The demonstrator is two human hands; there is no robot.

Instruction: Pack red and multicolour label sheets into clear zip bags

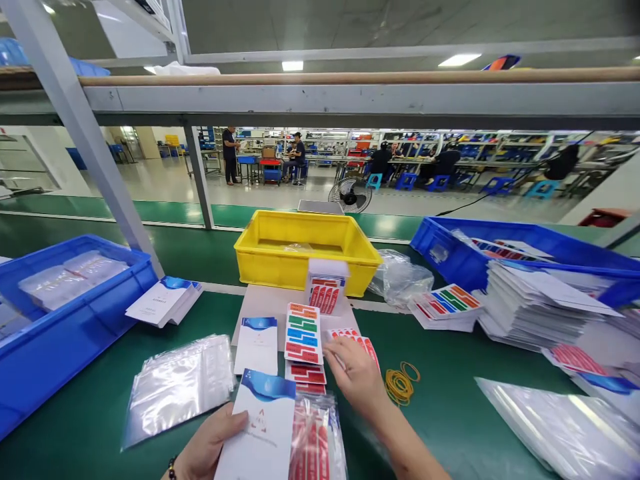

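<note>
My left hand (217,437) grips a white booklet (263,423) with a blue wave band along its top, thumb lying on the front. Beside that booklet is a clear bag (320,440) with red-and-white printed sheets inside. My right hand (357,373) has its fingers bent together at the right edge of a coloured sticker sheet (304,333); whatever they pinch is hidden. Partly under this hand lie red sticker sheets (367,347). Another white booklet (256,347) rests left of the coloured sheet. Behind them stands an upright stack of cards (326,290).
A yellow bin (305,267) stands at the back, between blue bins at left (85,347) and right (450,263). Flat clear bags (183,383) lie at left. Yellow rubber bands (400,385) and a tall paper stack (535,307) are on the right. A shelf beam (320,100) crosses overhead.
</note>
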